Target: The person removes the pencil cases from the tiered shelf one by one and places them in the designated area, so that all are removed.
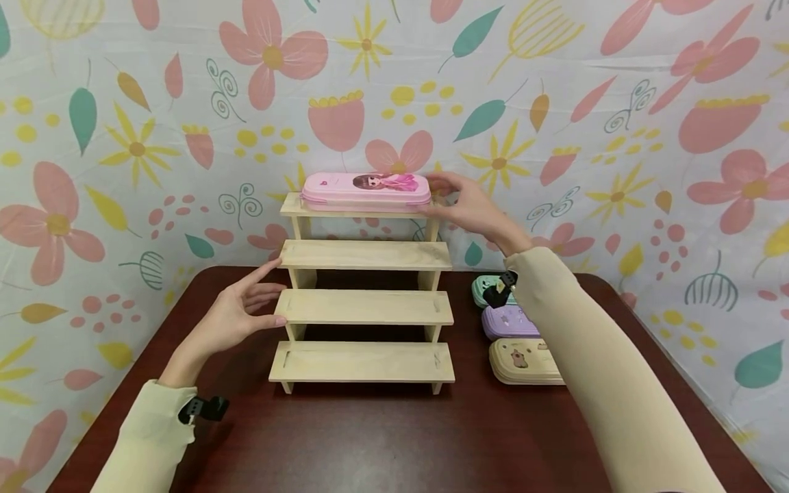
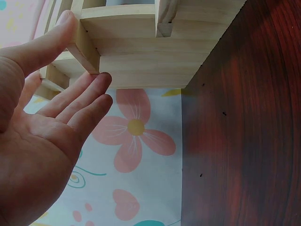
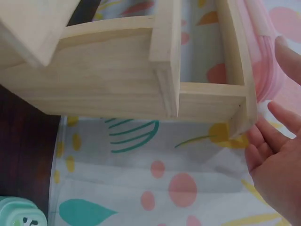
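Observation:
A pink pencil case (image 1: 366,192) with a doll picture lies lengthwise on the top tier of a pale wooden four-tier stand (image 1: 366,306). My right hand (image 1: 471,209) is at the right end of the case, thumb and fingers spread around that corner; in the right wrist view its lower fingers (image 3: 254,141) are by the end of the top plank. Whether it touches the case is hard to tell. My left hand (image 1: 231,311) rests against the stand's left side, with fairly straight fingers and the thumb (image 2: 66,19) at a plank's end.
To the stand's right, on the dark wooden table (image 1: 370,438), lie a mint case (image 1: 483,291), a purple case (image 1: 505,322) and a beige case (image 1: 524,361) in a column, partly behind the right sleeve. A flowered cloth (image 1: 154,137) hangs behind the table.

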`<action>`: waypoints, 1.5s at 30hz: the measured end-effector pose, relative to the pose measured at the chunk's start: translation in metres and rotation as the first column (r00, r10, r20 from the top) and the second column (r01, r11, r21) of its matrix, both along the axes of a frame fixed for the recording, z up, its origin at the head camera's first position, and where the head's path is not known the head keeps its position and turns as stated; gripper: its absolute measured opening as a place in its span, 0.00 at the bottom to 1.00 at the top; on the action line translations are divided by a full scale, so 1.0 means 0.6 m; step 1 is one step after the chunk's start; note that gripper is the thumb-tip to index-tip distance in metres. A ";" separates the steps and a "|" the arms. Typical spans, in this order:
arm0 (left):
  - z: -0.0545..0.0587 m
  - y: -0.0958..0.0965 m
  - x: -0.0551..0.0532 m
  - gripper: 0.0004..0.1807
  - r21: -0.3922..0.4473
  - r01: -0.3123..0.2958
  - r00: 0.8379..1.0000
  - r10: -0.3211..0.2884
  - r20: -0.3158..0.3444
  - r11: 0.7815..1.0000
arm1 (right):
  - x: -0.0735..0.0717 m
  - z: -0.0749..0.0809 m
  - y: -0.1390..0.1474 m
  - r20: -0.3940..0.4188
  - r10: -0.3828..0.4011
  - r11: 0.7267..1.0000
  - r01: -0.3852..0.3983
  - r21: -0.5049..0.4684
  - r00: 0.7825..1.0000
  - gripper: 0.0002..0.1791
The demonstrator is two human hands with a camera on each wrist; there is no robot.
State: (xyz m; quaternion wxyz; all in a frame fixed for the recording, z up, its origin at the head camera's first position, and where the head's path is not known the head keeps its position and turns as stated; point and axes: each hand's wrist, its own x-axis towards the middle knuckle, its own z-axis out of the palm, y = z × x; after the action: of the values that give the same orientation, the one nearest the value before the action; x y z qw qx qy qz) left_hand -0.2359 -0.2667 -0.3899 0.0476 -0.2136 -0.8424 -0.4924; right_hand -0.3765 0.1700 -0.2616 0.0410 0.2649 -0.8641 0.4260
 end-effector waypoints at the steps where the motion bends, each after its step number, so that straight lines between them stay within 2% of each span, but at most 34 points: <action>1: 0.001 0.001 0.000 0.56 0.002 0.001 1.000 -0.001 0.002 1.000 | -0.003 0.002 -0.005 -0.001 0.002 1.000 -0.002 0.000 1.000 0.40; 10: 0.003 0.003 -0.002 0.55 0.007 0.007 1.000 -0.007 0.008 1.000 | -0.022 0.013 -0.026 0.043 0.020 1.000 -0.019 -0.015 0.999 0.40; 16: 0.003 0.002 -0.001 0.55 0.004 0.004 1.000 -0.004 0.010 1.000 | -0.021 0.016 -0.033 0.079 0.028 0.998 -0.023 -0.064 0.996 0.39; 24: 0.003 0.002 0.002 0.55 0.008 -0.001 1.000 0.001 0.018 1.000 | -0.015 0.020 -0.029 0.083 0.005 0.999 -0.001 -0.048 0.997 0.35; 33: 0.003 0.000 0.004 0.55 0.005 -0.008 1.000 0.008 0.024 1.000 | -0.018 0.023 -0.033 0.157 0.018 1.000 -0.017 -0.004 0.987 0.42; 45: 0.002 -0.002 -0.002 0.55 0.008 0.001 1.000 -0.001 0.021 1.000 | -0.012 0.019 -0.030 0.168 0.036 0.999 -0.030 -0.035 0.985 0.40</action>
State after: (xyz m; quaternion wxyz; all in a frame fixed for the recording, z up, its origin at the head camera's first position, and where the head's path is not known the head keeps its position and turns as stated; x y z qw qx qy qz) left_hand -0.2368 -0.2681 -0.3889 0.0392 -0.2087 -0.8407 -0.4982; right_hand -0.3835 0.1520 -0.2499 -0.0348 0.2415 -0.8530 0.4615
